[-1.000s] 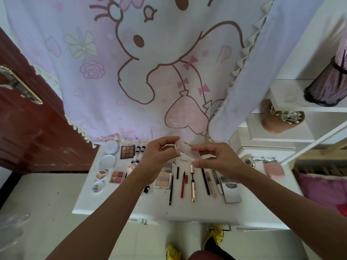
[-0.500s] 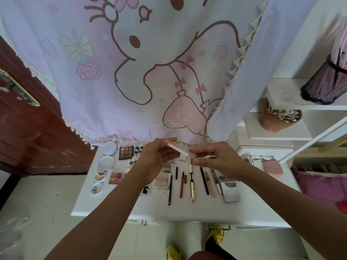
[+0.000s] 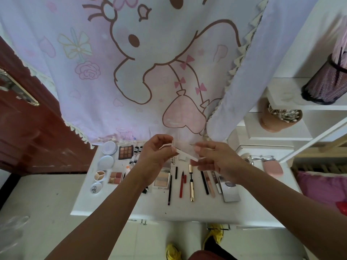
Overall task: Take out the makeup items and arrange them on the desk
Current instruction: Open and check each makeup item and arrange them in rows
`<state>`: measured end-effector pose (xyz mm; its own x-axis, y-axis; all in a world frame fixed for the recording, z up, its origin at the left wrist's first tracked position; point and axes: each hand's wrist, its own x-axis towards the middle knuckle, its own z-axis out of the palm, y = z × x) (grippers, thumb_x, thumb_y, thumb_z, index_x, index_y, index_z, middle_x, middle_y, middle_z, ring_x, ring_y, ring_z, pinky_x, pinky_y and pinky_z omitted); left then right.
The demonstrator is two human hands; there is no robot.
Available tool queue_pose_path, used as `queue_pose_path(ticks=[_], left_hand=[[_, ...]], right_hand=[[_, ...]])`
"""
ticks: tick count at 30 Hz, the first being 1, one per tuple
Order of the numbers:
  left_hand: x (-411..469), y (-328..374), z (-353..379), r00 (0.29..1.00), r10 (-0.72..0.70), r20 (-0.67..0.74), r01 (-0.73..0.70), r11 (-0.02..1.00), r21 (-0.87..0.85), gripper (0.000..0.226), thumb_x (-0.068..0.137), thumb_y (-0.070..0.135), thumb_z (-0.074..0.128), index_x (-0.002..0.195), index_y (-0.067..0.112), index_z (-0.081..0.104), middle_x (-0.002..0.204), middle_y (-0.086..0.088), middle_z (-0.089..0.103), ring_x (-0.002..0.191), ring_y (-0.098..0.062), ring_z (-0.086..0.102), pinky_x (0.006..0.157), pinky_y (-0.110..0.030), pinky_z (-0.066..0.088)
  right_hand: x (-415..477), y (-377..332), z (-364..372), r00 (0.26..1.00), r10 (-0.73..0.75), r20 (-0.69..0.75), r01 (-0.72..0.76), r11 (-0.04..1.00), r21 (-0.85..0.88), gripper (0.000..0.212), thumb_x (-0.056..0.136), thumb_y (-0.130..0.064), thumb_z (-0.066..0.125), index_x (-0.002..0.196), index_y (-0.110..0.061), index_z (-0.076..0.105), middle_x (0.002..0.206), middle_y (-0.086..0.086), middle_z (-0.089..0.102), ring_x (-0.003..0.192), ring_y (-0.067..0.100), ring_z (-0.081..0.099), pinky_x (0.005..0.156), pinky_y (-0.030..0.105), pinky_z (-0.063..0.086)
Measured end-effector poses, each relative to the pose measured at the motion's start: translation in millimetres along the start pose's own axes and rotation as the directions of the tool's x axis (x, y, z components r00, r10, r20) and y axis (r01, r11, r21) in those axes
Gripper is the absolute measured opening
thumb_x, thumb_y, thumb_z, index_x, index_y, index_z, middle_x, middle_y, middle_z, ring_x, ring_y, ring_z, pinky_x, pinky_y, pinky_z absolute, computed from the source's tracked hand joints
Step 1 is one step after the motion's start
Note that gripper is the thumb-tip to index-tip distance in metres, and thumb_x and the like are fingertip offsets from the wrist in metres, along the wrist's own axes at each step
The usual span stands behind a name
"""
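Above the white desk (image 3: pixel 120 205) both my hands hold a small clear plastic case (image 3: pixel 185 150). My left hand (image 3: pixel 156 156) pinches its left end, where a thin flap stands open. My right hand (image 3: pixel 216 160) pinches the right end. Below them, makeup lies in rows: round white compacts (image 3: pixel 109 147), a brown eyeshadow palette (image 3: pixel 125 152), a blush palette (image 3: pixel 115 177), a beige powder palette (image 3: pixel 161 179), several pencils and a red liner (image 3: pixel 181 185), a gold mascara (image 3: pixel 191 186), and a silver box (image 3: pixel 230 189).
A cartoon-print curtain (image 3: pixel 150 62) hangs behind the desk. A dark red door (image 3: pixel 24 128) stands at left. White shelves at right carry a pot of cotton swabs (image 3: pixel 279 117) and a dark mesh holder (image 3: pixel 326 83). A pink pad (image 3: pixel 273 167) lies on the desk's right end.
The clear case's flap has swung open at the left end between my fingers. Both hands stayed in about the same place above the desk.
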<state>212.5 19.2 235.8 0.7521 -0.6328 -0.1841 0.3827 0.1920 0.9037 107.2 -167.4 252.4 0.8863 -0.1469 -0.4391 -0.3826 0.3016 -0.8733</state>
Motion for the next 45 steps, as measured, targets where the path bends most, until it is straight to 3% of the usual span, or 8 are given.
queue_pose_path(ticks=[4,9,14,21,26,34,39,45], left_hand=[[-3.2,2.1,2.4,0.999,-0.032,0.017,0.032,0.999,0.03,0.045,0.072,0.002,0.07,0.116,0.001,0.058,0.112,-0.016,0.065,0.094,-0.027,0.066,0.079,-0.033,0.055],[-2.4,12.4,1.5,0.972,-0.225,0.061,0.219,0.971,0.099,0.027,0.079,0.012,0.067,0.103,-0.002,0.066,0.094,-0.019,0.07,0.076,-0.027,0.068,0.066,-0.031,0.059],[0.5,3.7,6.0,0.966,-0.239,-0.095,0.246,0.966,0.074,0.008,0.081,-0.009,0.065,0.087,-0.004,0.065,0.092,-0.021,0.068,0.08,-0.031,0.069,0.063,-0.031,0.061],[-1.8,9.8,-3.5,0.951,-0.199,0.238,0.146,0.963,0.225,0.051,0.076,-0.007,0.071,0.124,-0.001,0.057,0.123,-0.021,0.063,0.114,-0.04,0.059,0.099,-0.05,0.048],[0.8,10.9,5.0,0.961,-0.148,0.235,0.096,0.971,0.22,0.048,0.076,-0.012,0.066,0.122,-0.001,0.058,0.124,-0.02,0.063,0.111,-0.041,0.057,0.099,-0.052,0.045],[-2.9,11.7,4.4,0.973,-0.135,0.186,0.113,0.986,0.125,0.05,0.073,-0.002,0.069,0.122,0.0,0.059,0.12,-0.023,0.065,0.111,-0.033,0.062,0.1,-0.043,0.05],[-3.3,8.7,3.4,0.988,-0.119,0.098,0.102,0.981,0.163,0.048,0.066,0.009,0.078,0.112,0.006,0.066,0.111,-0.021,0.069,0.104,-0.031,0.065,0.097,-0.04,0.05],[-5.4,3.9,0.8,0.992,-0.113,0.052,0.101,0.976,0.195,0.051,0.057,0.022,0.083,0.106,0.013,0.072,0.104,-0.015,0.072,0.099,-0.026,0.067,0.095,-0.038,0.051]], right_hand=[[6.2,1.2,-2.7,0.988,0.139,-0.065,-0.123,0.972,0.199,0.038,0.083,-0.006,0.069,0.121,0.0,0.064,0.109,0.023,0.07,0.091,0.03,0.065,0.058,0.024,0.058],[4.9,-8.9,-9.9,0.998,0.008,-0.069,-0.014,0.997,-0.079,0.021,0.092,-0.005,0.063,0.107,-0.015,0.073,0.103,0.008,0.074,0.09,0.019,0.071,0.074,0.029,0.057],[1.2,-8.6,-7.3,0.995,0.018,-0.097,-0.032,0.99,-0.136,0.019,0.091,-0.013,0.067,0.108,-0.009,0.071,0.097,0.011,0.074,0.078,0.018,0.069,0.064,0.024,0.054],[-2.0,-11.0,-15.9,0.976,0.217,-0.029,-0.213,0.972,0.102,0.034,0.075,-0.013,0.073,0.104,0.004,0.068,0.091,0.017,0.07,0.067,0.016,0.061,0.052,0.019,0.055],[-4.4,-16.0,-12.5,0.968,0.24,0.075,-0.248,0.961,0.123,0.03,0.073,-0.014,0.071,0.097,0.004,0.067,0.077,0.013,0.066,0.057,0.012,0.058,0.048,0.017,0.051],[-4.5,-18.8,-7.3,0.975,0.212,0.068,-0.219,0.97,0.11,0.023,0.085,-0.011,0.065,0.103,0.004,0.066,0.083,0.014,0.068,0.068,0.016,0.059,0.052,0.017,0.054],[-3.4,-12.8,-6.2,1.0,0.014,-0.019,-0.018,0.971,-0.237,0.028,0.089,-0.026,0.068,0.113,-0.012,0.071,0.093,0.003,0.074,0.078,0.017,0.069,0.069,0.024,0.056],[-12.6,-11.5,-1.5,0.976,-0.174,0.133,0.219,0.813,-0.54,0.045,0.064,-0.045,0.08,0.105,-0.03,0.072,0.1,-0.008,0.074,0.094,0.007,0.069,0.083,0.025,0.056]])
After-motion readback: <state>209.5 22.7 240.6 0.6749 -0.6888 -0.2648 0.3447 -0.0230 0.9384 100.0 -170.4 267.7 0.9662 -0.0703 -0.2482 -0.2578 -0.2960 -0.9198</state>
